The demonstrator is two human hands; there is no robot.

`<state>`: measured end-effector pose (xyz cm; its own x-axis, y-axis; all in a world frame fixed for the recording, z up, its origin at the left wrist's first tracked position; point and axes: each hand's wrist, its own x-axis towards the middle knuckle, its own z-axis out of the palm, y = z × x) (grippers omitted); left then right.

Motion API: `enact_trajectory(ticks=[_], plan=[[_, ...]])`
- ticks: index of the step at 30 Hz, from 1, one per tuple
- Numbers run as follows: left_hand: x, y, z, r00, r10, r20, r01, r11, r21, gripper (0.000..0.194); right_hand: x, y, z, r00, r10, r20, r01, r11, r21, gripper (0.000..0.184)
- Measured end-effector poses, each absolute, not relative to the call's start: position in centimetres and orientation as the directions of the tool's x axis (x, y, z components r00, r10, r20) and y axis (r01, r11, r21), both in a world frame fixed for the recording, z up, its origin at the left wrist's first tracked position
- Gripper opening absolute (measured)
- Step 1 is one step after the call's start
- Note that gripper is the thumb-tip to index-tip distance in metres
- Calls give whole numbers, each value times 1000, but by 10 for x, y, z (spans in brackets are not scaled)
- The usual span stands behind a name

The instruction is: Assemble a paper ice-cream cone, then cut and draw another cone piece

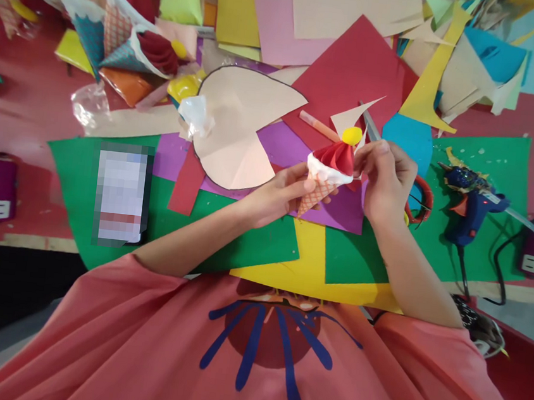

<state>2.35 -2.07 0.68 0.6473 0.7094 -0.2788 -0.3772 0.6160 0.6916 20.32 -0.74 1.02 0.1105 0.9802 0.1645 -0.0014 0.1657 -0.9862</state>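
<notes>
Cone (pixel 330 170): checked, white-rimmed, red-folded, yellow-topped. Left hand (pixel 283 193) clamped on it; right hand (pixel 388 179) curled beside it, pinch I cannot tell.

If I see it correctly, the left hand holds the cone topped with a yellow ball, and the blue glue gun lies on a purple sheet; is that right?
Not quite: in the head view, the blue glue gun lies on a green sheet, not purple. The left hand does hold the cone topped with a yellow ball.

Soft, diffuse light, blur toward edges
</notes>
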Motion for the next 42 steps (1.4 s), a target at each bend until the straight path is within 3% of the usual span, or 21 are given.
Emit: enact_trajectory(ticks=[4, 8, 11, 17, 24, 30, 36, 39, 42], plan=[[24, -23, 8, 513, 840, -177, -341, 389, 856, 54, 204, -10, 9, 11, 977, 211, -113, 211, -971, 16], [26, -22, 4, 413, 892, -186, -204, 289, 935, 52, 203, -12, 4, -208, 957, 202, -137, 177, -975, 38], [28, -23, 1, 411, 890, -198, -166, 287, 944, 50, 200, -14, 0, -266, 953, 147, -52, 138, -989, 49], [27, -26, 3, 425, 883, -201, -157, 290, 944, 46, 194, -15, 0, -230, 972, 55, 13, 59, -998, 46], [24, -20, 3, 477, 844, -245, -234, 391, 890, 53, 196, -12, 8, -269, 963, -9, -27, -16, -1000, 57], [24, -21, 1, 448, 862, -238, -202, 357, 912, 54, 195, -13, 11, -293, 956, -5, -19, -11, -1000, 44], [22, -18, 6, 513, 806, -296, -212, 453, 866, 48, 196, -11, 7, -319, 947, -38, -33, -51, -998, 50], [22, -16, 7, 527, 792, -308, -190, 463, 866, 49, 197, -10, 1, -324, 946, 4, 26, 13, -1000, 57], [21, -17, 7, 461, 838, -292, -193, 416, 889, 51, 200, -13, -2, -185, 967, 175, 119, 199, -973, 58]])
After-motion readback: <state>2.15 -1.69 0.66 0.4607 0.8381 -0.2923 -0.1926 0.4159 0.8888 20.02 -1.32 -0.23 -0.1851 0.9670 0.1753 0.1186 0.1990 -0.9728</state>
